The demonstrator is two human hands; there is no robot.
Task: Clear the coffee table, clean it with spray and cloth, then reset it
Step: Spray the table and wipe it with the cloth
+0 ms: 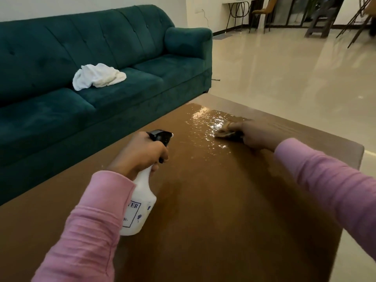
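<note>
The brown coffee table [213, 210] fills the lower middle of the view, with a wet shiny patch near its far end. My left hand [142, 154] grips the neck of a white spray bottle [140, 208] with a black trigger head, held just above the table's left side and pointing toward the far end. My right hand [256, 134] holds a small brownish cloth [224, 131] down on the table at the right edge of the wet patch. The hand and cloth look blurred.
A dark green sofa [101, 58] runs along the table's left side, with a crumpled white cloth [97, 76] on its seat. Glossy beige floor [295, 68] lies beyond and to the right. Chairs and a stool [321, 19] stand far back.
</note>
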